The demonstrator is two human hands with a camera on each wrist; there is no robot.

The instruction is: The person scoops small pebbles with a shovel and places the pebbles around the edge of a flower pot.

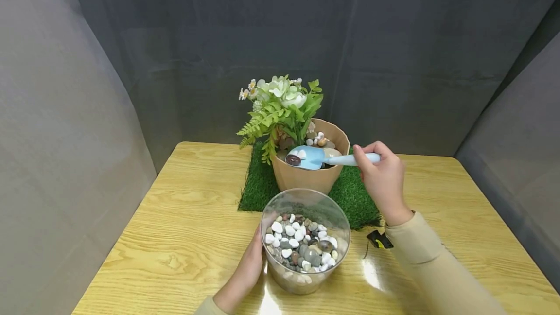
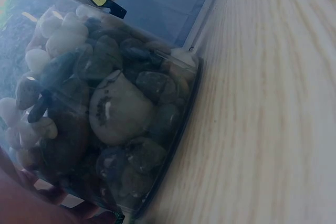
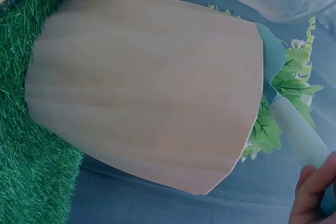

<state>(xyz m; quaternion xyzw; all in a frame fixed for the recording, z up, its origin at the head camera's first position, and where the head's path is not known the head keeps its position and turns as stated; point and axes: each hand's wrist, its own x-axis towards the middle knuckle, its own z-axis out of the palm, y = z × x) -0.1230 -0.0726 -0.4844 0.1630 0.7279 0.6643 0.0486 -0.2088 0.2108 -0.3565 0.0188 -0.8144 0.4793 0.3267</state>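
Note:
My right hand grips the pale handle of a light blue garden trowel. On its blade lie white pebbles and a dark brown stone. The blade is over the near rim of a tan faceted flowerpot, which contains stones and a bunch of artificial white flowers with green leaves. In the right wrist view, the pot's side hides part of the blade. My left hand rests against the left side of a clear plastic container filled with mixed pebbles.
The flowerpot stands on a square of artificial grass on a wood-grain table. A small black item with a yellow mark shows beside the right sleeve. Dark grey cloth hangs behind and at both sides.

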